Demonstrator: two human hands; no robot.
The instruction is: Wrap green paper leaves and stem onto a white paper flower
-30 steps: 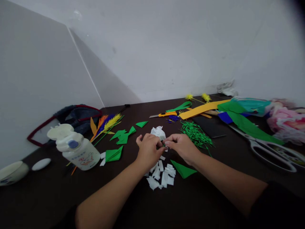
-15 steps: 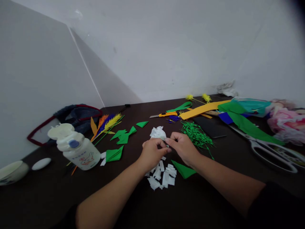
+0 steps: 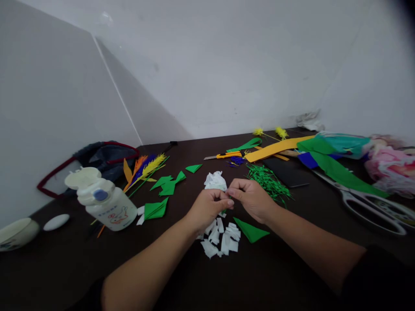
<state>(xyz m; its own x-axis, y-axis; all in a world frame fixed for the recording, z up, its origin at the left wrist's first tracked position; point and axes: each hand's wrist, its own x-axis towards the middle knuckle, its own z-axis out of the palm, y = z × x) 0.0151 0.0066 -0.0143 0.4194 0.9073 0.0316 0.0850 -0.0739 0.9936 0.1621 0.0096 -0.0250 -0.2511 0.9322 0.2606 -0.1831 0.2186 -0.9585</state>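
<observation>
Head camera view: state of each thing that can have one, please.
Left hand, grip pinched shut, held thing hidden.
Right hand, grip pinched shut against the left fingertips.
Yellow utility knife, blade out.
Large metal scissors, lying flat, blades closed.
White plastic glue bottle, standing on its base.
White paper ball, crumpled, just beyond the hands.
White paper scraps, cut small, loosely heaped.

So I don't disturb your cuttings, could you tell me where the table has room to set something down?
Bare: the table's near-left corner by the glue bottle, and between right forearm and scissors. Crowded: white scraps by the left hand, green shreds beyond the right hand.
</observation>
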